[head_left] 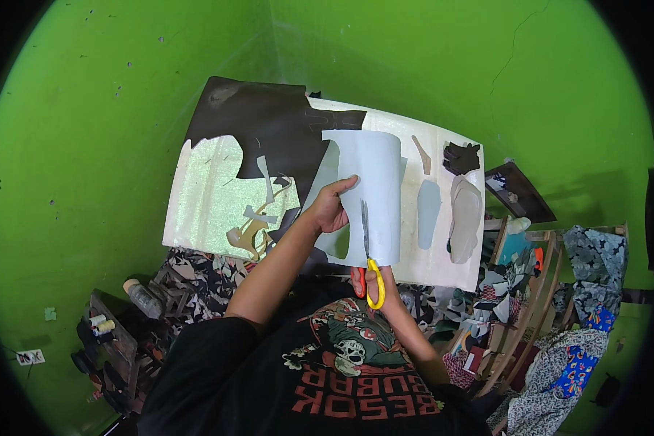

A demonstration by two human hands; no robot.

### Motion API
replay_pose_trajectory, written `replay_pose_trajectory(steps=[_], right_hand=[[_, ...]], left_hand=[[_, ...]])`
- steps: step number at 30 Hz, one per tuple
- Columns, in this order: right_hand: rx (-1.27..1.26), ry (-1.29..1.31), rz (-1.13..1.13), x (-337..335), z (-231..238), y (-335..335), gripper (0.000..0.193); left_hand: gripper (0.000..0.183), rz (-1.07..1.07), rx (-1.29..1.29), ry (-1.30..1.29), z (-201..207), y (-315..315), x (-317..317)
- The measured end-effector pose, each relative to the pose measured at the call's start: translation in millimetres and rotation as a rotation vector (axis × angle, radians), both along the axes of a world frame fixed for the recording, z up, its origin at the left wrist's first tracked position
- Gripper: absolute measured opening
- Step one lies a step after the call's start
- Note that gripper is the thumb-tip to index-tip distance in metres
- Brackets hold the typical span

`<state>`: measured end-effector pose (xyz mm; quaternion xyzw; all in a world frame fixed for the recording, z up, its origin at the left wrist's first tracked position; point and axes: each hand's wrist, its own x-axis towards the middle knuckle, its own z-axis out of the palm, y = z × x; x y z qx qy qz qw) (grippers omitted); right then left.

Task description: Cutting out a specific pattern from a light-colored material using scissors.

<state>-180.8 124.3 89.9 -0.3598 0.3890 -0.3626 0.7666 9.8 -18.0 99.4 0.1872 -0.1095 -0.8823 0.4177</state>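
A curled white sheet (379, 163) is in front of me, over the light work board. My left hand (332, 207) grips its left edge, thumb on top and fingers underneath. Scissors (366, 229) with yellow and red handles are in my right hand (386, 280), blades pointing away from me over the sheet. How far the blades are apart is hard to make out. To the right lie a grey insole-shaped piece (429, 211), beige sole-shaped pieces (465, 221) and a stack of dark cut pieces (461, 158).
Dark brown material (251, 109) covers the board's (196, 218) far left, with pale and tan offcuts (248, 237) nearer me. Scraps (211, 280) are heaped below the board. A bottle (145, 299) and thread spools (103, 325) stand at left; a wooden rack (538, 320) stands at right.
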Motion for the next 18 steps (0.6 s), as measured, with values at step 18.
replay_pose_trajectory(steps=[18], right_hand=[[-0.155,0.086,-0.018,4.1,2.7,7.5,0.016]], left_hand=[[0.051,-0.025,-0.017,0.027,8.6,4.5,-3.3]])
